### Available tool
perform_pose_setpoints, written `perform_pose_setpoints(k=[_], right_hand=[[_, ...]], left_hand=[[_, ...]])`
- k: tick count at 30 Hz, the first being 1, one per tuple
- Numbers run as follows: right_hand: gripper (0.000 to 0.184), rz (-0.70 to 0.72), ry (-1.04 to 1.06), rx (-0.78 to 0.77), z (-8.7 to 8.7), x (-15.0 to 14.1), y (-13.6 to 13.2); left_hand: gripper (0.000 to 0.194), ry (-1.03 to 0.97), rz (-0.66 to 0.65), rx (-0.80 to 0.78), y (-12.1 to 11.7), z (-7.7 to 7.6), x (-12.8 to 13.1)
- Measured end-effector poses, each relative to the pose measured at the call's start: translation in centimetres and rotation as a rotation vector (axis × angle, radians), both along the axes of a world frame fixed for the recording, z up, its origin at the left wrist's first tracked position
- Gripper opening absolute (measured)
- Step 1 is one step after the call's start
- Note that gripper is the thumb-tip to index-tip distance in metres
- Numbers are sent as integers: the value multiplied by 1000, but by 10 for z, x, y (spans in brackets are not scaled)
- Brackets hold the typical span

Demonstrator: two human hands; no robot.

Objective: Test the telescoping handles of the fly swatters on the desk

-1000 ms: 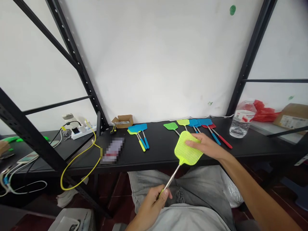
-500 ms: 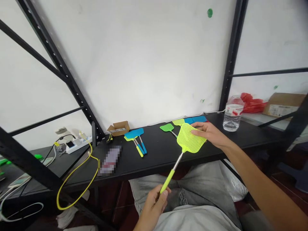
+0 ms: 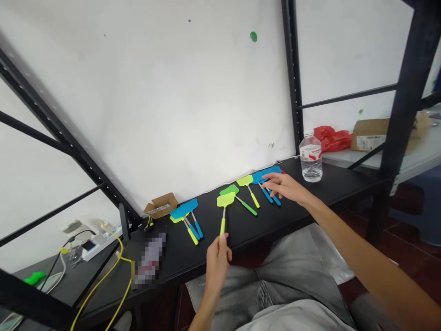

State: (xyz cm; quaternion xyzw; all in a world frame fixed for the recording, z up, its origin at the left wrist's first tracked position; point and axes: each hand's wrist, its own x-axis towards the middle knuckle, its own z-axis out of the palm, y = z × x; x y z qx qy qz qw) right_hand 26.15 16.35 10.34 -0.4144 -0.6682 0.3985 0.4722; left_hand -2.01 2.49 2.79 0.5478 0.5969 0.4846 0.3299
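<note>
My left hand [image 3: 218,257] pinches the handle end of a yellow-green fly swatter [image 3: 225,201], whose head lies low over the black shelf [image 3: 220,248], shaft shortened. My right hand [image 3: 285,186] is off it, fingers stretched out over the handles of the blue swatters [image 3: 267,174] at the right of a row. In that row are also a green swatter [image 3: 230,189] and another yellow-green one [image 3: 245,180]. I cannot tell whether the held swatter rests on the shelf.
A second cluster of blue and yellow swatters [image 3: 184,213] lies left, beside a small cardboard box [image 3: 160,205]. A water bottle [image 3: 310,158] stands right, near a black upright post [image 3: 292,87]. A blurred flat object [image 3: 149,258] and yellow cable [image 3: 115,276] are at the left.
My right hand let go of the yellow-green swatter's head and moved right onto the blue swatters. My left hand carried the swatter forward and down to the shelf. The view swung left.
</note>
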Motion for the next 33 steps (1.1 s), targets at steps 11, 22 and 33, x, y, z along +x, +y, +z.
perform_pose_setpoints(k=[11,22,33], right_hand=[[38,173,-245,56,0,-10,-8],[43,298,-384,134,-10,-34,-12],[41,342,-380,129,-16,-45,-16]], left_hand=[[40,796,26,180,24,35,-13],[18,1232,379,77,28,20,-49],[17,566,348,283,12,53,-15]])
